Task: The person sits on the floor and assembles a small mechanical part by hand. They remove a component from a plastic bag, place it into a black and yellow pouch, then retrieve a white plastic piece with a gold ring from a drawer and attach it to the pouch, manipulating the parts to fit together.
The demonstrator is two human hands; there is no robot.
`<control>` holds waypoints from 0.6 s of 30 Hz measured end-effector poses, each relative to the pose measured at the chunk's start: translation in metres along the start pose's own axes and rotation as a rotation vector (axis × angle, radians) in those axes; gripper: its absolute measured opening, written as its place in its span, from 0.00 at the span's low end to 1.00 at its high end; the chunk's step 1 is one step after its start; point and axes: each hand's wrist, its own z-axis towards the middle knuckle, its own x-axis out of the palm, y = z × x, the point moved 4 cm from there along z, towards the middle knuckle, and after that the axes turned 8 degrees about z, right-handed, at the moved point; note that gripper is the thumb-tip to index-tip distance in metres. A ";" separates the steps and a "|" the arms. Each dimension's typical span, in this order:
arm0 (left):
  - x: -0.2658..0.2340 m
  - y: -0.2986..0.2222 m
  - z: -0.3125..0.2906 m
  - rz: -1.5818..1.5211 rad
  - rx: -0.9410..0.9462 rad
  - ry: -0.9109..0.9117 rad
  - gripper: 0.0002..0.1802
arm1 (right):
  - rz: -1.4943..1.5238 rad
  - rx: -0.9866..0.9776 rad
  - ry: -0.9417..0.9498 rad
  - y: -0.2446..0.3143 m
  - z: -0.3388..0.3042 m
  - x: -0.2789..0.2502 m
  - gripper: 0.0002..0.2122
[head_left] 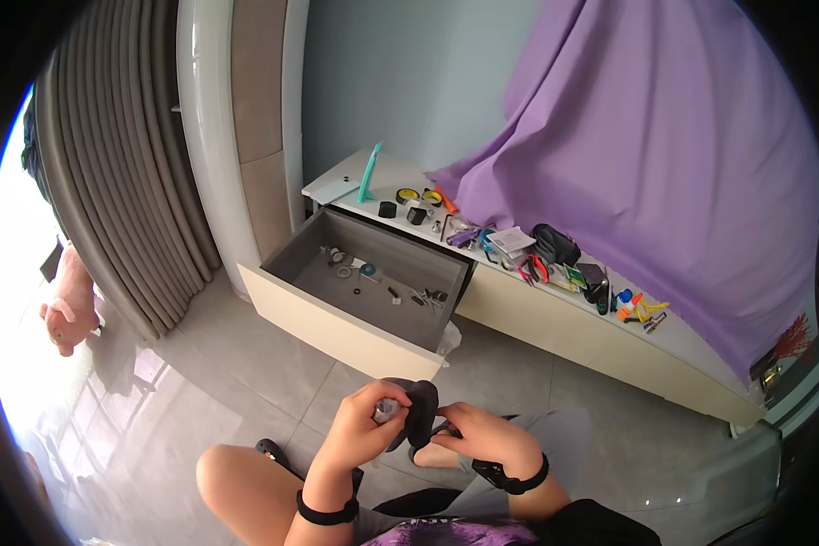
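Note:
My left hand is closed around a small clear or silvery object, whose kind I cannot make out. A soft-looking black item sits against its fingers, between my two hands, over the floor in front of the drawer. The fingers of my right hand pinch at the black item's right edge; my fingertips partly hide the contact. Beyond my hands an open grey drawer with a cream front holds several small parts, among them a teal-and-white roll.
Along the white cabinet top lie tape rolls, red-handled pliers, a black pouch, a paper booklet and other small tools. A purple cloth hangs behind. At left are a grey curtain and a pink plush toy.

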 end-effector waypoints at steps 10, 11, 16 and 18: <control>-0.003 0.012 0.003 -0.368 -0.201 -0.338 0.08 | 0.104 0.004 0.173 -0.003 0.036 0.023 0.25; -0.004 0.013 0.001 -0.363 -0.209 -0.336 0.08 | 0.131 -0.028 0.166 0.000 0.038 0.023 0.26; -0.012 0.017 -0.012 -0.240 -0.173 -0.313 0.08 | 0.182 0.032 0.181 0.002 0.042 0.031 0.27; -0.013 0.020 -0.015 -0.187 -0.168 -0.301 0.08 | 0.105 0.036 0.179 -0.001 0.040 0.035 0.28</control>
